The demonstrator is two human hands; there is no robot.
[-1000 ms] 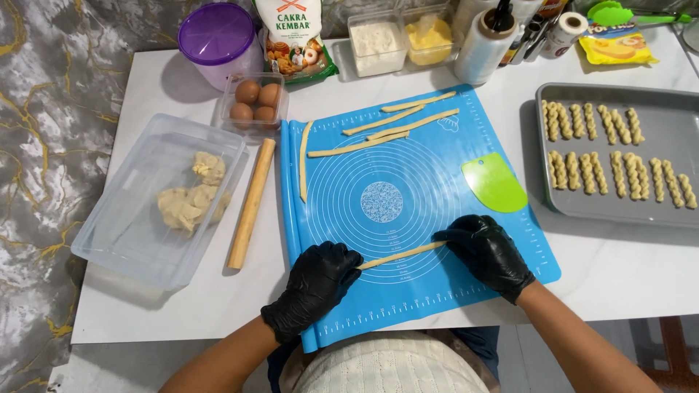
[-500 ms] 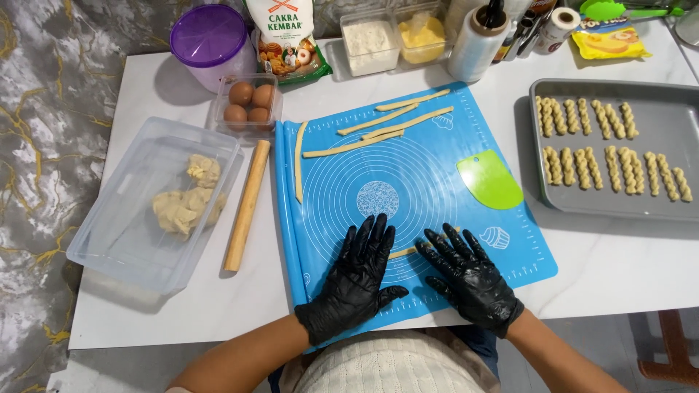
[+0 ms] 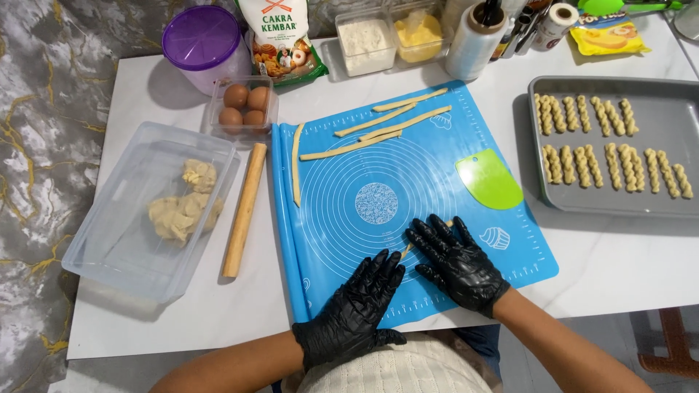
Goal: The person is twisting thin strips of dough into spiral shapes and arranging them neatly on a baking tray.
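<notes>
Both gloved hands have gone flat since a second ago, when fingertips pinched the ends of the dough strip; now the palms press down and the strip has all but vanished under them.

Head view: left hand point(image 3: 355, 309) lies spread on the blue silicone mat point(image 3: 378, 167), fingers splayed wide, gripping nothing. Right hand point(image 3: 455, 263) is just beside it, fingers fanned open too, flat on the mat. Between and beneath them runs the dough strip point(image 3: 404, 252), only a short pale bit showing between the hands and another tip peeking past the right fingers. Up the mat, more dough strips point(image 3: 349, 148) lie well apart from the hands, and a green scraper point(image 3: 488, 179) sits near the right edge. Off the mat, a wooden rolling pin point(image 3: 245, 209) lies beside a clear tub point(image 3: 116, 247) holding dough. Far right, a grey tray point(image 3: 655, 102) carries twisted dough sticks point(image 3: 582, 166) in rows.
</notes>
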